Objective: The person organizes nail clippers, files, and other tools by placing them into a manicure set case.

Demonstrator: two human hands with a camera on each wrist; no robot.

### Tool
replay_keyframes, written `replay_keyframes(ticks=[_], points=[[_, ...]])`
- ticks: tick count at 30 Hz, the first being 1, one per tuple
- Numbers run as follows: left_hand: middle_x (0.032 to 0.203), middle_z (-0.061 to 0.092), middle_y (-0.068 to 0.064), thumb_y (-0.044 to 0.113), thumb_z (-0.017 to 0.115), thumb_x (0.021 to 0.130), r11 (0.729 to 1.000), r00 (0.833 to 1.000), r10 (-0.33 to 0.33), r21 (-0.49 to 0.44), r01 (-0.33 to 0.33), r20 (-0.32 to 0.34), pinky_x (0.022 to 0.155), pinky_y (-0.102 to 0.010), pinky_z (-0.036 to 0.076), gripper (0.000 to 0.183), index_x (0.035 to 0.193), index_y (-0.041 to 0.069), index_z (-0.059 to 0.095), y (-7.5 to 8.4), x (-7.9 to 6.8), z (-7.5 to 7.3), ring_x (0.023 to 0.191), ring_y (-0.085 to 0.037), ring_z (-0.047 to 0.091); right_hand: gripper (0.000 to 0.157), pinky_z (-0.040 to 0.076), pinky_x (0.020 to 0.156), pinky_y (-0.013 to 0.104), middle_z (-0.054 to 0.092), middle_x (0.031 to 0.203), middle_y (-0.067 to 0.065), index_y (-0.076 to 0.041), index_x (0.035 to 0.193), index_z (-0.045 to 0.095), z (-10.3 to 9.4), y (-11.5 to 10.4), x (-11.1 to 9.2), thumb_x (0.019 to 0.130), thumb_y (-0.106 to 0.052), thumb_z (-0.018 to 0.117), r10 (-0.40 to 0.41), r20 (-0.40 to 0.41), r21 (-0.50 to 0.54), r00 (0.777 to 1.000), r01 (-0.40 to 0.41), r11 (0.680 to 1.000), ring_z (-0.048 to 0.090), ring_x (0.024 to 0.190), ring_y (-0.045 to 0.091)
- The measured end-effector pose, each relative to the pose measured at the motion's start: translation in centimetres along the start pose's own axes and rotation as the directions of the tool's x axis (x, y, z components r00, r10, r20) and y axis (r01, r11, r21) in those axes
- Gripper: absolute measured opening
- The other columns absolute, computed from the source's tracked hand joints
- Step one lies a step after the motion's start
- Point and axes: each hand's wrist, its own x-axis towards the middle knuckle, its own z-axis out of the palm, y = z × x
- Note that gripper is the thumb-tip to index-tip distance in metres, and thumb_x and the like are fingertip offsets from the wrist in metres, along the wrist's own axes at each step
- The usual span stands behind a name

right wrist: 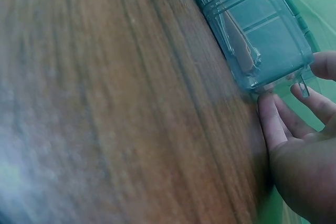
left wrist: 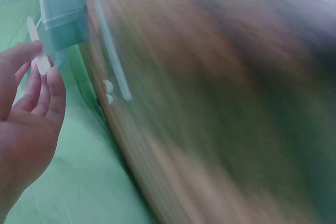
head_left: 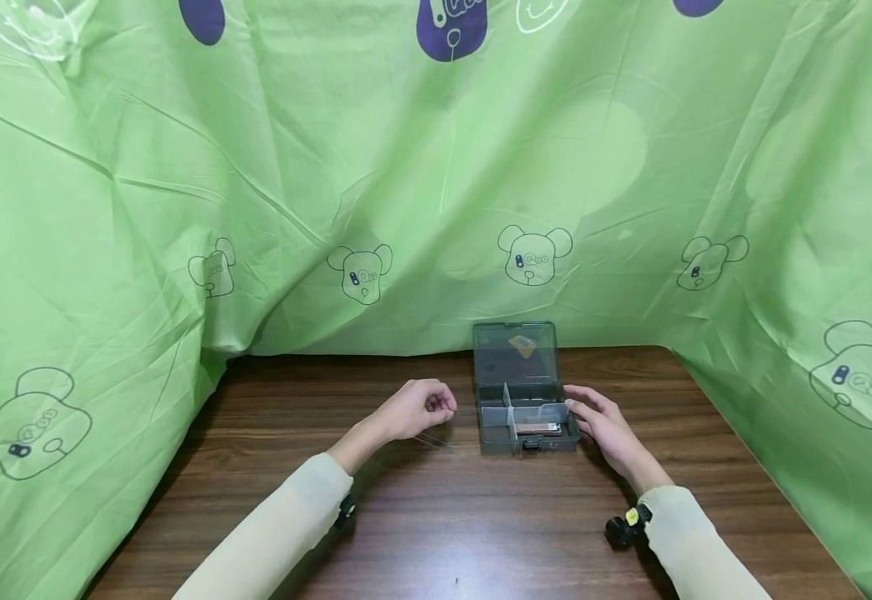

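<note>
An open, see-through grey compartment box (head_left: 493, 435) stands on the table with its lid (head_left: 496, 354) raised at the back. A nail clipper (head_left: 539, 429) with a pinkish-brown body lies in its front right compartment. My left hand (head_left: 415, 410) is just left of the box. Thumb and fingers pinch a slim, white, pointed piece (left wrist: 43, 64), whose kind I cannot tell. My right hand (head_left: 607, 427) holds the box's right side; the right wrist view shows its fingers (right wrist: 270, 119) against the wall below the rim.
Below my left hand, thin clear strips (head_left: 434, 441) lie on the wooden table (head_left: 436, 508). The left wrist view, partly blurred, shows a pale thin stick (left wrist: 113, 51) and small white round things (left wrist: 108, 86) on the tabletop. A green patterned cloth (head_left: 421, 183) hangs around the back and sides.
</note>
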Motion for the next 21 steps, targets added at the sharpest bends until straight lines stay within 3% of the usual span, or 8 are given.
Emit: replay_keyframes(ticks=[11,21], points=[[0.094,0.068,0.006,0.01,0.077,0.097,0.998,0.996,0.062,0.019,-0.061,-0.062,0.081,-0.027,0.058,0.005,0.101,0.011,0.074,2.9,5.6,1.3,0.086,-0.006,0.064,0.055,0.051,0.098,0.021,0.041,0.161,0.02,-0.004,0.157,0.045,0.0,0.0,0.1,0.111,-0.031,0.058,-0.006,-0.001,-0.002,1.0,0.006,1.0,0.05,0.139,0.03],[0.091,0.069,0.003,0.01,0.075,0.098,1.0,0.995,0.024,-0.017,-0.026,-0.1,0.077,-0.02,0.054,0.005,0.101,0.006,0.074,4.2,9.3,3.4,0.083,-0.007,0.063,0.056,0.05,0.099,0.022,0.041,0.161,0.021,-0.003,0.157,0.046,0.0,-0.1,0.0,0.11,-0.031,0.059,-0.006,0.0,0.008,1.0,0.006,1.0,0.05,0.137,0.027]])
